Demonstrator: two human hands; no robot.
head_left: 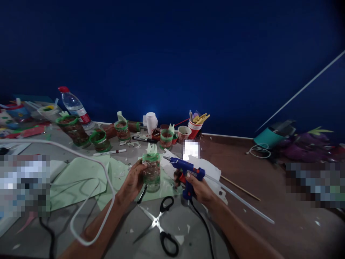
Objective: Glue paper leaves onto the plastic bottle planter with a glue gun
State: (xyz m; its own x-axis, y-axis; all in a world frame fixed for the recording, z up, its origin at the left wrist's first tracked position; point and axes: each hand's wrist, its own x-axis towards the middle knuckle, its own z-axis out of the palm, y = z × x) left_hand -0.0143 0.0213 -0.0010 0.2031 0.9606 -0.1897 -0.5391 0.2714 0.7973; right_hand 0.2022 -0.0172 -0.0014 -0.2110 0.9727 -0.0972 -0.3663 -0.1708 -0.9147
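Note:
My left hand is wrapped round the side of a clear plastic cup with green trim at its rim, brown stuff inside and a pale green paper piece standing at the top. In my right hand is a blue hot glue gun, its nozzle pointing left toward the cup's rim, a little apart from it. A long clear glue stick sticks out of the gun's back. Open scissors with black handles lie just in front of the cup.
Similar green-rimmed cups stand toward the blue wall, near a water bottle and a red cup of tools. Green paper sheets and a wooden stick lie on the table. A white cable loops across the left side.

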